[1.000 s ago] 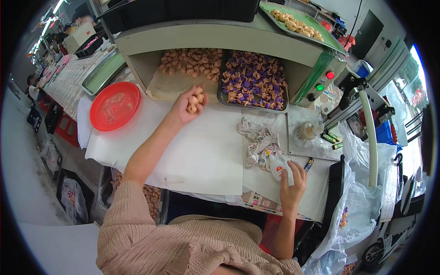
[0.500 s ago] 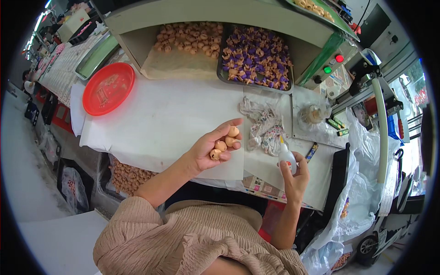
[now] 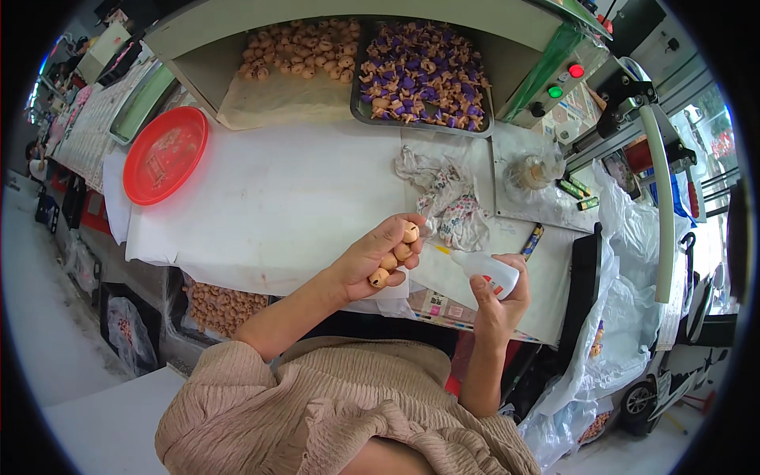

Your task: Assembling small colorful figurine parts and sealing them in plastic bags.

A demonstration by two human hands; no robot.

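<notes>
My left hand (image 3: 362, 257), palm up over the table's front, is closed round several small peach-coloured doll heads (image 3: 388, 262); dark openings show in some of them. To its right, my right hand (image 3: 496, 313) grips a white glue bottle (image 3: 484, 271) with a yellow tip. The bottle lies tilted, almost level, its nozzle pointing left toward the heads but apart from them. Beyond the bottle lies a crumpled, speckled cloth (image 3: 451, 206).
White paper (image 3: 277, 190) covers the table. At the back, loose heads (image 3: 301, 51) and a black tray (image 3: 423, 125) of purple-and-peach figure parts sit under a hood. A red plate (image 3: 166, 154) stands left, a bagged jar (image 3: 534, 172) right. More heads (image 3: 226, 305) lie below the table's edge.
The glue bottle has tipped from upright to nearly level, its nozzle swinging left toward the heads. My left hand still holds the heads, turned slightly. The whole view has shifted a little.
</notes>
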